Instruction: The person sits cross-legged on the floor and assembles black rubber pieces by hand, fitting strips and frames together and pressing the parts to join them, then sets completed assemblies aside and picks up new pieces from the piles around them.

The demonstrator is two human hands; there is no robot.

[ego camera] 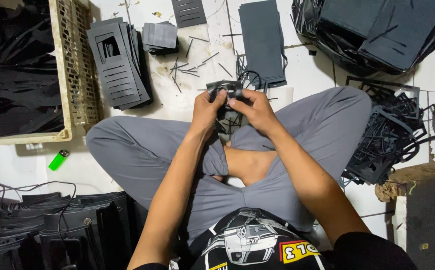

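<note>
I sit cross-legged on a white floor in grey trousers. My left hand [208, 109] and my right hand [252, 109] meet above my lap and both grip a black die-cut sheet [226, 88], thumbs pressed on its upper part. Thin black strips hang from the sheet between my hands. A stack of black cut-out sheets with slots [119, 65] lies on the floor to the far left of my hands. A smaller pile of dark squares [160, 36] sits beyond it.
A cream plastic crate [80, 75] full of black scrap stands at the left. A green lighter [58, 160] lies by my left knee. Black sheets [263, 40] lie ahead, a black bag of sheets [377, 30] at top right, tangled offcuts [387, 140] at right, stacked black pieces [52, 225] at bottom left.
</note>
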